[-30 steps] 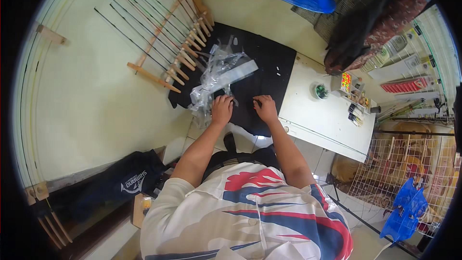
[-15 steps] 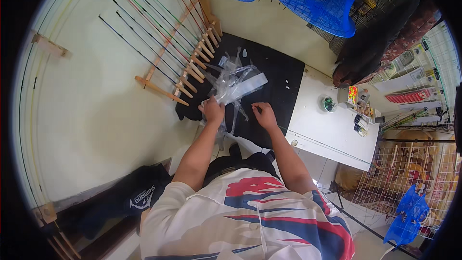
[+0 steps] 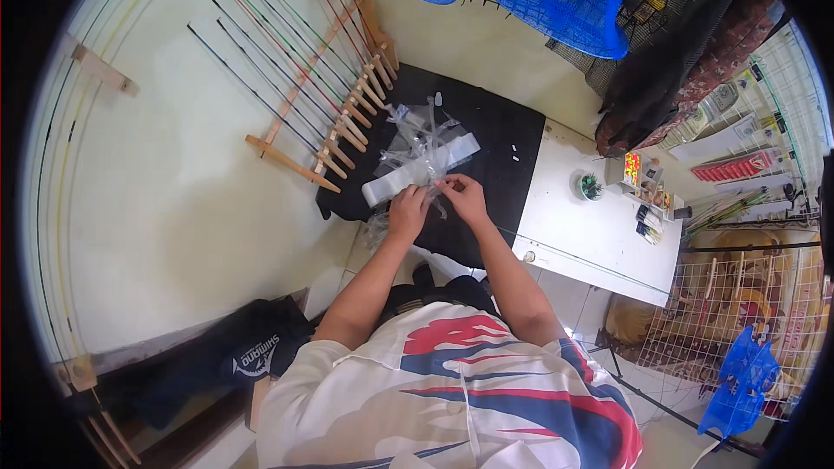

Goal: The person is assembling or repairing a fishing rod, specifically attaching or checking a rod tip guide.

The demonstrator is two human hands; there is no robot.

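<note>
Black cloth (image 3: 504,195) covers the surface under a long white piece (image 3: 391,185), which is lying slantwise, its right end farther from the person than its left end. Crumpled clear plastic (image 3: 420,146) is lying over the middle of the long white piece and spreads also beyond it. At the near side of the long white piece is the left hand (image 3: 408,211); its fingers are bent at the plastic, but one cannot tell whether this grip is holding something. Also at the near side of the long white piece, more to the right, is the right hand (image 3: 466,198); its grip has thumb and forefinger brought together, pinching a part of the clear plastic. To the left of the long white piece, a wooden rack (image 3: 287,161) carries several thin rods (image 3: 254,89). To its right, small white bits (image 3: 514,153) are lying on the cloth, and farther right of it stands a small potted plant (image 3: 589,185). Blue net baskets (image 3: 556,0) hang beyond the long white piece.
</note>
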